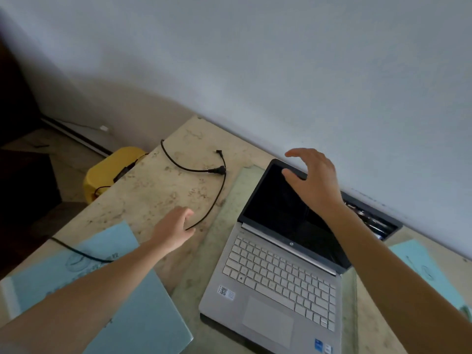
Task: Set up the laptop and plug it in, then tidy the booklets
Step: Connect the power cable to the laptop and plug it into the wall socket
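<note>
Our two bare forearms fill the bottom of the view, the left one lying across a pale blue booklet (132,310). Our right grip (313,178) is spread wide and holds nothing. Its thumb sits at the top edge of the lid of the laptop (275,277) and its fingers arch above it. Below that grip the laptop stands open on the desk (158,190), screen dark and keyboard toward us.

Our left grip (175,232) reaches to the black cable (220,195), which meets it at the fingers. These are turned away from us, so we cannot tell whether they pinch the cable or only touch it. Beyond this grip the cable loops over the desk to a small plug (219,151) lying loose, well apart from the laptop. Farther left, what looks like a yellow stool (107,172) stands beside the desk.

We judge the lid is up and plugging in comes next. That calls for taking the plug end and bringing it to the laptop's port, which we cannot see.

A second booklet (421,267) lies right of our right forearm, partly hidden by it, and neither booklet is tidied yet. Behind the right grip a dark tray (370,218) against the wall holds things too blurred to name. No wall socket is in view.
</note>
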Demonstrator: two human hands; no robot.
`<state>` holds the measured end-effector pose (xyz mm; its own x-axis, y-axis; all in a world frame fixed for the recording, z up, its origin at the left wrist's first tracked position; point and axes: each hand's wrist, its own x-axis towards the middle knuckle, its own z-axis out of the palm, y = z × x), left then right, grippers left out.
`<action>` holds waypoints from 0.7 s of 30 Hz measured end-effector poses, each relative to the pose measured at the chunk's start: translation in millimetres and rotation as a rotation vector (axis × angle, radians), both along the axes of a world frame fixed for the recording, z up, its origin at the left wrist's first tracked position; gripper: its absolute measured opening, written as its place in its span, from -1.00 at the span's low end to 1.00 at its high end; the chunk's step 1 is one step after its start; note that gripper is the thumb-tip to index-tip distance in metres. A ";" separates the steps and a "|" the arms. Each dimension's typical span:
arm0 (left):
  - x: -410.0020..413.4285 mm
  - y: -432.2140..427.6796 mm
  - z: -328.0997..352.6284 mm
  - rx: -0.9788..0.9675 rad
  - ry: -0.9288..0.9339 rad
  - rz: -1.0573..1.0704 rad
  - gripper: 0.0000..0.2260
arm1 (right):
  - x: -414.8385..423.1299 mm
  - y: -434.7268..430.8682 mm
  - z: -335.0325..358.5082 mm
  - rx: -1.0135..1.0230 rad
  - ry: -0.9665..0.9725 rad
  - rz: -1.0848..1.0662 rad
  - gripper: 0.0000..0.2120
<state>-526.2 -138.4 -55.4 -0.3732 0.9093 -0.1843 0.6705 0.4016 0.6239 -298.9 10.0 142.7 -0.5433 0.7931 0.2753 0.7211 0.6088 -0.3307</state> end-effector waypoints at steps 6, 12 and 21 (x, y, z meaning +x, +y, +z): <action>1.3 -1.8 -21.8 -0.010 0.072 -0.025 -0.71 | -48.1 -47.5 -32.0 -0.052 -0.051 0.282 -0.73; 0.8 4.0 -24.2 0.049 -0.019 -0.005 -0.85 | -61.6 -58.2 -96.6 -0.653 0.039 0.140 -0.69; 28.7 -39.1 29.8 0.313 -0.525 0.027 -0.96 | -68.2 -70.9 -126.0 -1.532 0.552 -0.321 -0.72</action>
